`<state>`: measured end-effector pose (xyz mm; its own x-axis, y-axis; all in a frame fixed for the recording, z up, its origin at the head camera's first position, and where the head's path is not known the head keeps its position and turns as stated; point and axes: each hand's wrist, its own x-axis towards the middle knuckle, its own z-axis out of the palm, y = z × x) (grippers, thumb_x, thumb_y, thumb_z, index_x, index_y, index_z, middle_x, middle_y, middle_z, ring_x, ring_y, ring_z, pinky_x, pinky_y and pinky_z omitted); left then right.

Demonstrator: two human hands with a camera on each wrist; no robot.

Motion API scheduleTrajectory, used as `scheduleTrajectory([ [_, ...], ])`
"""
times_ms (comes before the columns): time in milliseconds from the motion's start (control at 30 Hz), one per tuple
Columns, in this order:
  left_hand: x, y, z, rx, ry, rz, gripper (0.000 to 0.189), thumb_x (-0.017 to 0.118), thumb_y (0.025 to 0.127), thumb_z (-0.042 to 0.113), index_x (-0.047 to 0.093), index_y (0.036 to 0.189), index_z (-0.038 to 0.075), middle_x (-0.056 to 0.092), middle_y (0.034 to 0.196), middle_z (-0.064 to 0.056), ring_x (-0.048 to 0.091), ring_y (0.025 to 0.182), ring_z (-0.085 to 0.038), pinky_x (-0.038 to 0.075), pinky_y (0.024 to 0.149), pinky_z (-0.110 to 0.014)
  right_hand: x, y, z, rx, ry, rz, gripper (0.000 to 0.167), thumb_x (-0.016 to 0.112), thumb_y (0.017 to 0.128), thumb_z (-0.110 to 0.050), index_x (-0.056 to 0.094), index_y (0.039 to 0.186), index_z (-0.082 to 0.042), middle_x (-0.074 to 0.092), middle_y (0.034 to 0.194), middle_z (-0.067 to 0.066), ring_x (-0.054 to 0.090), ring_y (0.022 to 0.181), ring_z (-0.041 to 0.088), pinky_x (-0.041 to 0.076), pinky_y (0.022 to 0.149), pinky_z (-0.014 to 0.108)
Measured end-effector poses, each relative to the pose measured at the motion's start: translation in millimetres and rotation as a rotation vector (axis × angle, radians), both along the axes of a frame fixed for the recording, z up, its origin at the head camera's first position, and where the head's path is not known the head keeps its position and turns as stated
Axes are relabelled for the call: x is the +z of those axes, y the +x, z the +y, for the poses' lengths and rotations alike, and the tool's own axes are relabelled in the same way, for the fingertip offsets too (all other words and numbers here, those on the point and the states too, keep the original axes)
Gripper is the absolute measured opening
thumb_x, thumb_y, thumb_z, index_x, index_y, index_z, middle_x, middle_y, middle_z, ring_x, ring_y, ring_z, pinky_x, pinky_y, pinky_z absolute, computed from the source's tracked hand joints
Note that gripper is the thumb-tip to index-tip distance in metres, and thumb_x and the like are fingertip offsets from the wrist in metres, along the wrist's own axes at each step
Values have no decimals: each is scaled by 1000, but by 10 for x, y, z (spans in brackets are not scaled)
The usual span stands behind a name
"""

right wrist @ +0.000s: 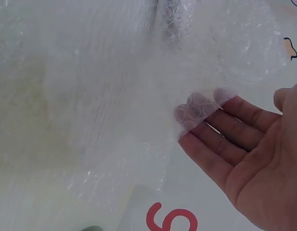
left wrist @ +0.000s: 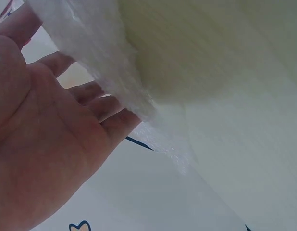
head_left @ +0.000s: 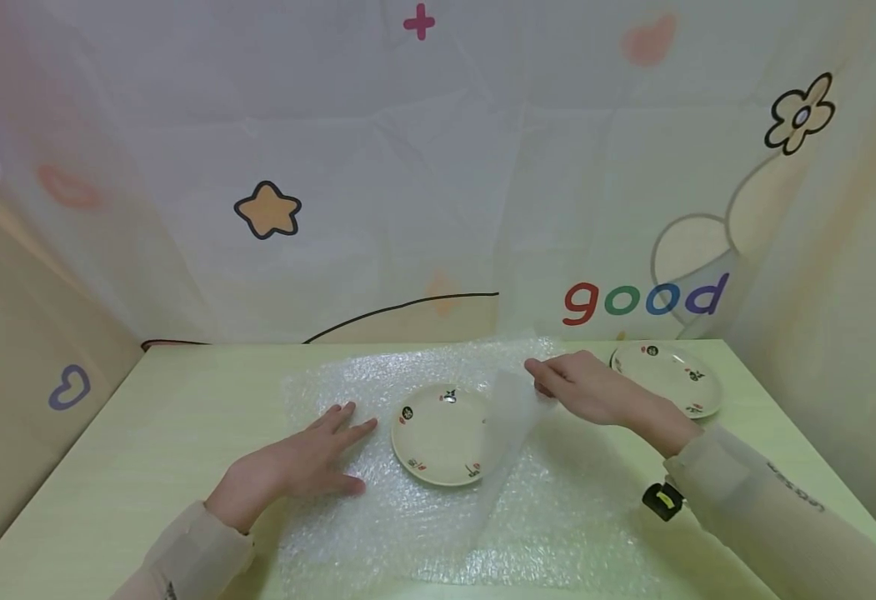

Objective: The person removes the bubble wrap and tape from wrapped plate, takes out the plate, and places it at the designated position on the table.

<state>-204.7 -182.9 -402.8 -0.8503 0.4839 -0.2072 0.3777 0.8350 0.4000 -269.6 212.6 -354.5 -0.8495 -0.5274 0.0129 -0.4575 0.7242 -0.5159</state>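
A cream plate [head_left: 438, 446] with small printed motifs lies on a sheet of bubble wrap [head_left: 377, 533]. My right hand [head_left: 583, 387] is at the raised right part of the sheet, whose folded flap [head_left: 508, 417] overlaps the plate's right rim. In the right wrist view, fingertips [right wrist: 199, 105] press against the clear bubbles from behind, the thumb held apart. To the left of the plate, my left hand [head_left: 310, 458] rests on the wrap with fingers spread. The left wrist view shows the sheet [left wrist: 110, 72] covering some of that hand's fingertips.
A second, similar plate [head_left: 663, 379] stands at the table's back right, partly behind my right forearm. A black device [head_left: 663, 500] is at my right wrist. Printed fabric [head_left: 407, 208] hangs behind and beside the pale table [head_left: 92, 492].
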Motion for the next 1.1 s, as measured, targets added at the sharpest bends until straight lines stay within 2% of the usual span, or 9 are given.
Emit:
scheduleTrajectory([
  [133, -6, 5, -10, 7, 4, -5, 83, 77, 93, 37, 37, 160, 11, 14, 167, -26, 10, 154, -45, 23, 117, -64, -4, 14, 23, -47, -15, 8, 54, 38, 113, -41, 69, 83, -7, 58, 77, -1, 54, 75, 17, 45, 73, 36],
  [233, -10, 5, -16, 10, 7, -10, 83, 77, 92, 38, 37, 160, 12, 14, 167, -25, 10, 153, -45, 23, 117, -65, -3, 20, 40, -62, -7, -21, 57, 37, 112, -43, 66, 78, -7, 48, 68, -1, 48, 69, 17, 41, 68, 35],
  [333, -6, 1, -21, 8, 1, -8, 83, 77, 92, 39, 37, 160, 13, 14, 167, -25, 10, 153, -45, 23, 117, -65, -1, 27, 71, -55, 11, -47, 55, 40, 111, -44, 73, 88, -5, 55, 72, -3, 54, 72, 17, 47, 71, 37],
  [433, 8, -2, -24, 5, -5, -6, 83, 76, 92, 40, 37, 161, 14, 14, 168, -24, 10, 153, -45, 22, 117, -65, -2, 27, 110, -19, 30, -65, 52, 46, 110, -44, 76, 111, -2, 71, 93, 2, 65, 87, 21, 55, 82, 44],
  [500, 19, -3, -25, 6, -5, -8, 83, 77, 92, 40, 37, 161, 14, 14, 168, -24, 10, 153, -45, 22, 117, -65, -2, 25, 139, 4, 42, -83, 52, 49, 108, -45, 75, 118, -2, 73, 101, 4, 68, 91, 23, 56, 85, 47],
  [600, 36, 0, -27, 10, 2, -17, 83, 77, 92, 39, 38, 160, 13, 14, 168, -24, 10, 153, -45, 22, 117, -65, 1, 32, 186, 35, 53, -122, 49, 53, 107, -45, 75, 120, -3, 74, 110, 6, 69, 99, 25, 56, 90, 50],
  [700, 34, -4, -34, 6, 9, -17, 83, 78, 92, 39, 38, 160, 13, 15, 168, -24, 11, 153, -45, 22, 117, -65, 8, 43, 236, 76, 73, -148, 44, 56, 105, -43, 76, 120, -6, 74, 110, 3, 69, 100, 23, 57, 90, 47],
  [867, 20, -13, -49, 2, 20, -14, 83, 78, 92, 39, 38, 160, 12, 14, 168, -24, 10, 153, -45, 23, 117, -65, -4, 51, 296, 197, 112, -124, 35, 63, 103, -36, 76, 118, -8, 74, 109, -3, 69, 99, 19, 58, 89, 42],
  [1100, 22, -26, -52, -3, 14, -12, 83, 77, 92, 39, 38, 160, 13, 15, 167, -24, 12, 153, -45, 24, 117, -64, -37, 101, 325, 209, 136, -155, 38, 76, 94, -33, 73, 123, -9, 70, 124, 1, 64, 119, 35, 50, 102, 54],
])
